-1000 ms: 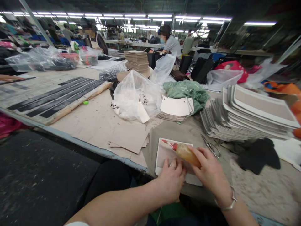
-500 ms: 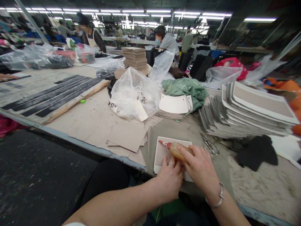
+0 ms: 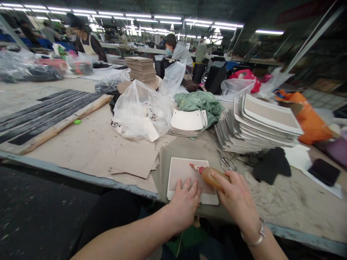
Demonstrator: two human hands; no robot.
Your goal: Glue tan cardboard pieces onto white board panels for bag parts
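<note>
A white-edged panel [image 3: 176, 169] with a beige middle lies at the table's front edge. My left hand [image 3: 187, 198] rests on its lower part, fingers spread flat, a ring on one finger. In my right hand [image 3: 235, 195] is a glue bottle [image 3: 214, 177], amber with a red nozzle. It is tilted, its tip pointing left, over the upper middle of the panel; whether the tip touches cannot be made out. Scissors [image 3: 226, 160] lie just beyond my right hand. Left of the panel are several flat beige sheets [image 3: 135, 159].
A tall fanned stack of similar panels [image 3: 260, 126] stands at right. Behind the work are a smaller stack of white curved pieces [image 3: 187, 121], a clear plastic bag [image 3: 138, 112] and a green bag [image 3: 200, 103]. Black scraps [image 3: 272, 166] lie at right. Co-workers are in the background.
The view has swung right. My left hand has opened out flat on the panel, away from the bottle. The bottle's tip now sits nearer the panel's middle, still in my right hand.
</note>
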